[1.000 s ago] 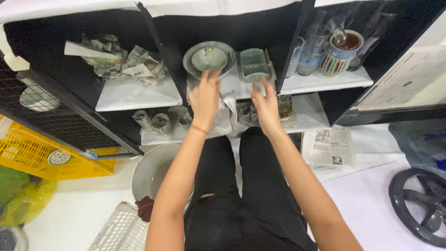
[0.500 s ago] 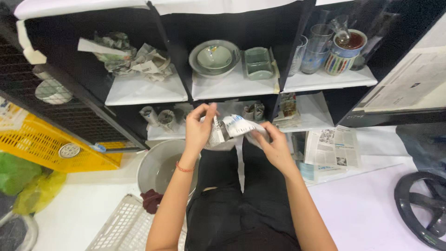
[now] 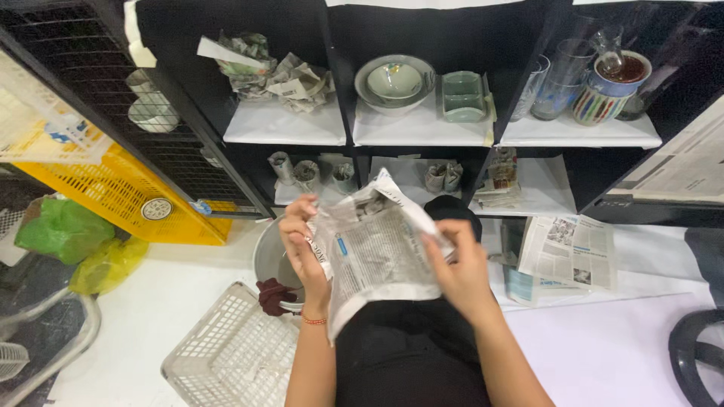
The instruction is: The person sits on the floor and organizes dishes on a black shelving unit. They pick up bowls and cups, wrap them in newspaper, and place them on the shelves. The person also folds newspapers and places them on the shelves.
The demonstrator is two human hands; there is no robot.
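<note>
Newspaper-wrapped bundle (image 3: 373,249) gripped by left hand (image 3: 305,252) and right hand (image 3: 460,267), both closed on paper; wrapping partly open, contents hidden.

You've got two hands up, left hand (image 3: 305,245) and right hand (image 3: 461,271), and one sheet of newspaper (image 3: 373,252) between them. On the upper shelf (image 3: 422,132): one round bowl (image 3: 394,81) sitting in one plate, one square green dish (image 3: 461,96), two clear glasses (image 3: 554,83), one striped mug (image 3: 607,94). One pile of crumpled paper (image 3: 275,71) to the left. Lower shelf: five small paper-wrapped bundles (image 3: 308,175), as far as can be counted. On the floor: one white basket (image 3: 237,354), one yellow crate (image 3: 124,192), one metal basin (image 3: 273,260), two plastic bags (image 3: 64,230).
</note>
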